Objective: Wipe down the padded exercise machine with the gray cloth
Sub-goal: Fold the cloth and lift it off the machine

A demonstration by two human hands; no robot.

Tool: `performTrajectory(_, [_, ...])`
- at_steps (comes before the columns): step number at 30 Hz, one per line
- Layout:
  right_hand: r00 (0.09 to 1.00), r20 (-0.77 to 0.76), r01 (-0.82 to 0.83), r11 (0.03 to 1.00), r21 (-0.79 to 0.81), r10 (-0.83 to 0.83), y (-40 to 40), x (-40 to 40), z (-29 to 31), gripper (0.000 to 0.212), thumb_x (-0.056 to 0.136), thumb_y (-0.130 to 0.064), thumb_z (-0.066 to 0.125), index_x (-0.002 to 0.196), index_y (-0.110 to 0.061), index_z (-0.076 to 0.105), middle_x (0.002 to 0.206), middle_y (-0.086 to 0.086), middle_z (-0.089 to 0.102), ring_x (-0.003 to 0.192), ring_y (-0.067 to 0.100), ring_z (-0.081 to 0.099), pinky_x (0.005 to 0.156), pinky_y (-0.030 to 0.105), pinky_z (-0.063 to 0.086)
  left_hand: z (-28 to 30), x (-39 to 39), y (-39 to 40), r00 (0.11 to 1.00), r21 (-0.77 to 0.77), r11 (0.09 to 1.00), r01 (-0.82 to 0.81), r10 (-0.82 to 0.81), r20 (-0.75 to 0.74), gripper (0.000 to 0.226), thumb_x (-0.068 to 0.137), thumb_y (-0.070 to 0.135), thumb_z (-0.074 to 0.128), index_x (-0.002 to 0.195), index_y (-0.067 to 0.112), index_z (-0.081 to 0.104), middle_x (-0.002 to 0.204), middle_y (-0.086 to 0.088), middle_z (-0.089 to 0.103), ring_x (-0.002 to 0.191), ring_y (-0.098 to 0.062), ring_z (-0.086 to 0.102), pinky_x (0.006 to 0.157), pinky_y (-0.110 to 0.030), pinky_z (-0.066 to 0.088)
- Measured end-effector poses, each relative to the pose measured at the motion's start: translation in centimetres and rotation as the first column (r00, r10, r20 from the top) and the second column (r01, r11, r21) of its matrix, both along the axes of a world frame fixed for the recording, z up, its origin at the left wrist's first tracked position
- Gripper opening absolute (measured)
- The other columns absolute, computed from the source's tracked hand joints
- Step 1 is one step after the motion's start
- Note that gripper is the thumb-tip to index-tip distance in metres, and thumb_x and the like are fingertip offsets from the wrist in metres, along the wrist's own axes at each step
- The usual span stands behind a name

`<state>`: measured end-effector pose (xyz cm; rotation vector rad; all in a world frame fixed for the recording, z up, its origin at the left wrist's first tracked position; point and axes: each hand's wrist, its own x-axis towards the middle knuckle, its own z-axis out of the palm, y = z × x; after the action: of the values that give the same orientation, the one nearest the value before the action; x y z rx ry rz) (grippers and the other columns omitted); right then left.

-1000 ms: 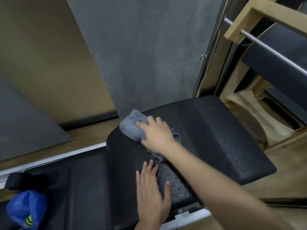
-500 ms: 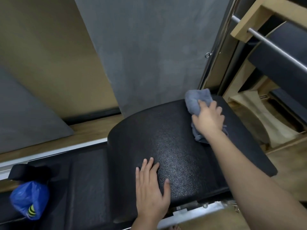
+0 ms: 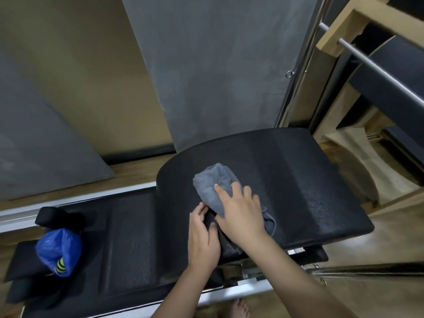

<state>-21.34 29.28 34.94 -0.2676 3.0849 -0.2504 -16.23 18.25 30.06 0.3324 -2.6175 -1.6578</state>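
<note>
A black padded arc [image 3: 298, 180] curves up from the flat black padded carriage [image 3: 128, 237] of the exercise machine. The gray cloth [image 3: 215, 182] lies bunched on the arc's near left part. My right hand [image 3: 241, 214] presses down on the cloth, fingers spread over it, and part of the cloth sticks out past the fingertips and at the wrist side. My left hand [image 3: 203, 239] rests flat on the arc's near slope, just left of and touching my right hand, with nothing in it.
A blue plastic bag [image 3: 58, 251] sits on the black headrest at the left end. A wooden frame with a metal bar [image 3: 371, 58] and another padded arc stand at the right. A gray wall panel [image 3: 218, 76] rises behind. My bare foot [image 3: 236, 308] shows below.
My right hand has swept the cloth from the arc's far right edge back to the near left, next to my left hand. The left hand has stayed on the near slope.
</note>
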Motion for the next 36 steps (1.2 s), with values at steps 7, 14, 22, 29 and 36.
performTrajectory(7, [0.99, 0.138, 0.041, 0.978, -0.204, -0.013, 0.5, 0.0, 1.5, 0.069, 0.089, -0.043, 0.054, 0.153, -0.035, 0.031, 0.141, 0.005, 0.036, 0.118, 0.031, 0.039, 0.096, 0.046, 0.042, 4.8, -1.4, -0.3, 0.935, 0.398, 0.853, -0.338, 0.257, 0.243, 0.034, 0.101, 0.031, 0.053, 0.133, 0.029, 0.041, 0.12, 0.002, 0.068, 0.108, -0.003, 0.061, 0.098, -0.028, 0.046])
performTrajectory(14, [0.998, 0.064, 0.009, 0.892, -0.451, 0.023, -0.5, 4.0, 3.2, 0.067, 0.085, -0.046, 0.059, 0.148, -0.039, 0.037, 0.126, -0.002, 0.04, 0.112, 0.025, 0.044, 0.092, 0.046, 0.047, 9.0, 0.0, -0.4, 0.908, 0.696, 0.612, -0.374, 0.089, 0.41, 0.049, 0.086, 0.044, 0.073, 0.124, 0.017, 0.059, 0.109, -0.006, 0.077, 0.1, -0.024, 0.074, 0.093, -0.047, 0.057])
performTrajectory(22, [0.991, 0.107, 0.041, 0.568, -0.822, 0.083, -0.6, 11.3, 5.2, 0.089, 0.083, -0.052, 0.072, 0.154, -0.043, 0.018, 0.131, -0.014, 0.035, 0.128, 0.003, 0.041, 0.101, 0.027, 0.042, 11.3, 5.1, -3.8, 0.96, 0.741, 0.616, -0.267, 0.101, 0.262, 0.034, 0.087, 0.021, 0.075, 0.118, 0.012, 0.066, 0.109, -0.013, 0.076, 0.099, -0.03, 0.074, 0.087, -0.046, 0.059])
performTrajectory(29, [0.825, 0.554, 0.54, 0.136, -0.831, 0.113, -2.6, 19.5, 4.3, 0.085, 0.073, -0.045, 0.083, 0.143, -0.015, 0.046, 0.13, 0.008, 0.065, 0.11, 0.021, 0.068, 0.097, 0.039, 0.054, 9.7, 14.3, -6.8, 0.966, 0.747, 0.628, -0.219, 0.031, 0.257, 0.037, 0.087, 0.023, 0.074, 0.117, 0.005, 0.062, 0.11, -0.016, 0.074, 0.101, -0.029, 0.073, 0.09, -0.044, 0.059])
performTrajectory(36, [0.757, 0.65, 0.649, 0.039, -0.76, 0.073, -4.5, 30.3, -0.8, 0.04, 0.087, -0.024, 0.074, 0.121, -0.007, 0.062, 0.11, 0.012, 0.075, 0.102, 0.029, 0.072, 0.089, 0.045, 0.057, 3.9, 24.7, -8.4, 0.919, 0.646, 0.728, -0.229, -0.057, 0.391, 0.057, 0.076, 0.035, 0.085, 0.119, 0.016, 0.053, 0.121, -0.012, 0.068, 0.105, -0.023, 0.071, 0.089, -0.043, 0.059])
